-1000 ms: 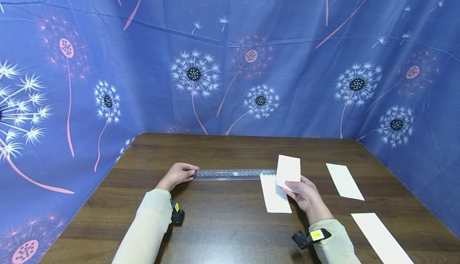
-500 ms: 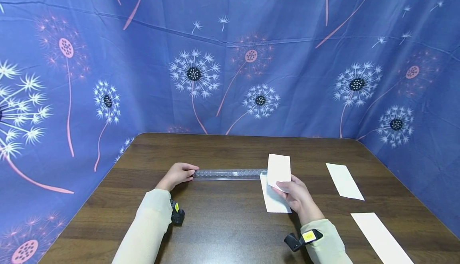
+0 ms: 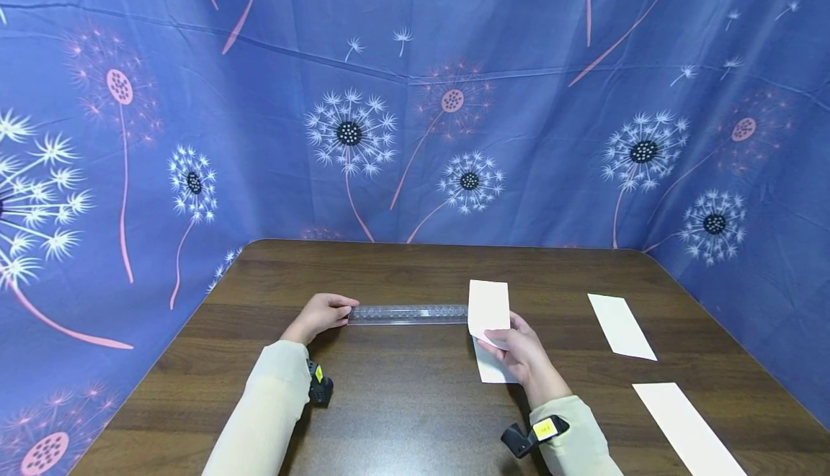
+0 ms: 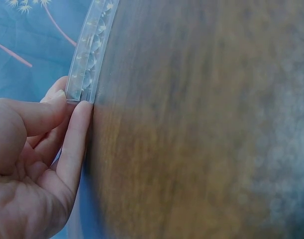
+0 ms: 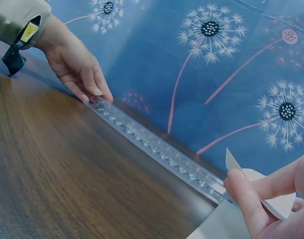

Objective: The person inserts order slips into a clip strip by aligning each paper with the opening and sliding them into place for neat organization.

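Note:
A long clear plastic strip with a row of round bumps (image 3: 408,315) lies across the table. My left hand (image 3: 320,315) pinches its left end; thumb and fingertips meet at that end of the strip (image 4: 89,59) in the left wrist view. Between thumb and fingers, my right hand (image 3: 527,357) holds a white paper (image 3: 489,304) upright at the strip's right end, hiding that end in the head view. Beneath it a second white paper (image 3: 495,369) lies on the table, partly covered. From the right wrist, the held paper (image 5: 282,205) looks curved.
Two more white papers lie to the right: one (image 3: 622,327) farther back, a longer one (image 3: 687,429) nearer the front edge. The brown wooden table (image 3: 389,404) backs onto a blue dandelion-print cloth (image 3: 272,137). Both wrists carry black camera mounts.
My right hand has moved left with the held paper, covering more of the strip's right end and more of the paper lying below. The left hand and strip have stayed put.

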Tool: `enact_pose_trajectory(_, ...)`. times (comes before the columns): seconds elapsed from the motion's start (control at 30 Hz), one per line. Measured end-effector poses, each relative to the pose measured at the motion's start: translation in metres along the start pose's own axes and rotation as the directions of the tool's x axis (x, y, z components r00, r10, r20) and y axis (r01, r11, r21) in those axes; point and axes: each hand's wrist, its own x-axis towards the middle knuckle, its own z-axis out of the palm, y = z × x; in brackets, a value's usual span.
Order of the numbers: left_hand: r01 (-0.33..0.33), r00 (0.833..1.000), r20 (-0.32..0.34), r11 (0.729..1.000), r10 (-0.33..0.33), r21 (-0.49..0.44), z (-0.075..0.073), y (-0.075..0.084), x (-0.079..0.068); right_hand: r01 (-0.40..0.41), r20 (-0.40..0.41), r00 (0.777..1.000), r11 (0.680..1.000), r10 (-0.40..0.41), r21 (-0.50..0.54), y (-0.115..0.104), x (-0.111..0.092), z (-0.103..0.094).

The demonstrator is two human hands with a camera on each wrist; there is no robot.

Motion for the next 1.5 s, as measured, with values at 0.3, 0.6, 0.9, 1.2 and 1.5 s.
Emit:
enact_pose_trajectory(0.3,-0.009,1.000,0.007,1.000,0.009,0.005,-0.001,0.001,-0.001,0.006,-0.002,1.000,1.000,-0.006,-0.015,0.009,-0.001,0.010)
enact_pose_trajectory(0.6,-0.015,1.000,0.008,1.000,0.015,0.000,0.000,0.002,-0.002,0.012,0.006,1.000,1.000,-0.012,-0.026,0.015,-0.004,0.020)
enact_pose_trajectory(0.9,-0.020,1.000,0.003,1.000,0.020,-0.004,0.000,0.000,-0.001,0.042,0.045,0.998,0.999,-0.041,-0.012,0.022,-0.007,0.034)
enact_pose_trajectory(1.2,-0.027,1.000,0.000,1.000,0.027,0.004,0.000,0.002,-0.001,0.046,0.078,0.996,0.999,-0.045,-0.010,0.030,-0.010,0.047)
enact_pose_trajectory(1.5,-0.025,1.000,-0.001,1.000,0.025,0.000,0.000,0.001,-0.001,0.038,0.108,0.993,0.999,-0.037,-0.007,0.035,-0.013,0.058)
